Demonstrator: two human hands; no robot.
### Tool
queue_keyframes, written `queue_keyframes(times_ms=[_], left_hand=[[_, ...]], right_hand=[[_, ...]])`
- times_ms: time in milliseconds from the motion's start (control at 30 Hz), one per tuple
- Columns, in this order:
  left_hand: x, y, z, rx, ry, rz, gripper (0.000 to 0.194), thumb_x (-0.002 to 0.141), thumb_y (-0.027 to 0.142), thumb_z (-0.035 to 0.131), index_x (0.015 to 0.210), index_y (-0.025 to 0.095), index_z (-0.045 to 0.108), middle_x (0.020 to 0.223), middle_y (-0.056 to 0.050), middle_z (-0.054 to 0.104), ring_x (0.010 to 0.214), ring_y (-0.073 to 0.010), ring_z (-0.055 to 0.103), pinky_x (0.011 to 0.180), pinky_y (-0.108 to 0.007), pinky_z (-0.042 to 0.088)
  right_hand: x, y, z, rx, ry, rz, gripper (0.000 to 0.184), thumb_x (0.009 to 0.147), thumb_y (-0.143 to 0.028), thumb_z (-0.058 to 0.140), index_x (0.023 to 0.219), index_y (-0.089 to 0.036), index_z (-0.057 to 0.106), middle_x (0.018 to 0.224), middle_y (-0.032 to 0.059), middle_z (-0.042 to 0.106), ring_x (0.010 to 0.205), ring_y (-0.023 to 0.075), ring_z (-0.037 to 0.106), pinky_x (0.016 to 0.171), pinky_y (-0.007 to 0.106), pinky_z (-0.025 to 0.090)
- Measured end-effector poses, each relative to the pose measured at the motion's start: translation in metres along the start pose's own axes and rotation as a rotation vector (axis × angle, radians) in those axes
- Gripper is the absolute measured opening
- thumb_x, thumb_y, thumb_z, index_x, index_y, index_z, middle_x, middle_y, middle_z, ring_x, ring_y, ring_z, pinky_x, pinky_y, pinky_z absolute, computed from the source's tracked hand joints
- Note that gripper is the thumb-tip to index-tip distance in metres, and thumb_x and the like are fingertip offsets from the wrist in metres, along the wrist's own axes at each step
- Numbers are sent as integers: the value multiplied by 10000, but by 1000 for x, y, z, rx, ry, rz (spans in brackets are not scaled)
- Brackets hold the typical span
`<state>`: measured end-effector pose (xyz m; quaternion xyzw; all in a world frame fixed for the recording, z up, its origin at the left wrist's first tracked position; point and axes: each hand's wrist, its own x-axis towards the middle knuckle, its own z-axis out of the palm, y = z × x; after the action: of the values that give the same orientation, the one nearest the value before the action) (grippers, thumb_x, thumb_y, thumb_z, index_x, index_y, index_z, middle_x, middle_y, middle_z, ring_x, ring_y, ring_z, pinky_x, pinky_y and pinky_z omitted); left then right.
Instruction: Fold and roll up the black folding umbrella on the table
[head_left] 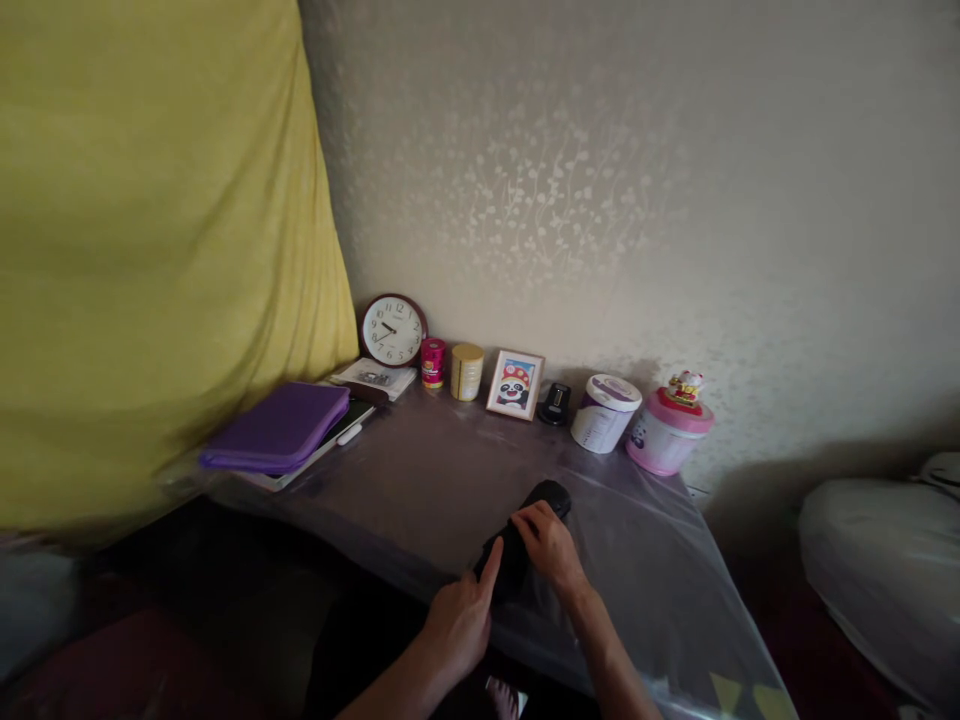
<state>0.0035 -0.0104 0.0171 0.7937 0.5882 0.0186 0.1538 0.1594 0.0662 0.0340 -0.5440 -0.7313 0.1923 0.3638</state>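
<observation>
L hand [461,615]: bare | R hand [551,548]: bare | forearms [611,650]: bare | legs: prob. dk trousers [360,640], v. dim

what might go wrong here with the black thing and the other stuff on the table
The black item under the left hand and right hand lies near the front edge of the table, so it might drop if pushed that way. The figurine sits up on the lid of the pink-and-white tub; a hard bump to the table could perhaps topple it.
</observation>
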Motion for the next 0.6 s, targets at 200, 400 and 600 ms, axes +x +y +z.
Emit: queue_keyframes(times_ms=[200, 400, 600], left_hand=[[-7, -13, 2, -219, 28, 52, 806, 799, 241, 415, 1363, 209, -159, 1095, -68, 580, 929, -167, 573, 801, -265, 411], [-6, -12, 5, -198, 29, 14, 767, 814, 261, 400, 1374, 194, -120, 998, -40, 617, 885, -149, 579, 772, -234, 401], [-2, 8, 5, -71, 71, -39, 764, 810, 221, 407, 1376, 192, -107, 988, -66, 598, 851, -172, 589, 728, -257, 401]], right_hand=[[-18, 27, -8, 542, 151, 364, 383, 679, -514, 567, 823, -165, 629, 576, -16, 525, 458, 107, 488, 431, 226, 412], [-29, 24, -6, 695, 155, 421, 387, 643, -494, 609, 827, -153, 625, 638, -8, 542, 480, 92, 497, 445, 218, 438], [-32, 23, -7, 640, 213, 344, 381, 671, -483, 572, 858, -154, 615, 660, 7, 562, 511, 109, 525, 478, 239, 467]])
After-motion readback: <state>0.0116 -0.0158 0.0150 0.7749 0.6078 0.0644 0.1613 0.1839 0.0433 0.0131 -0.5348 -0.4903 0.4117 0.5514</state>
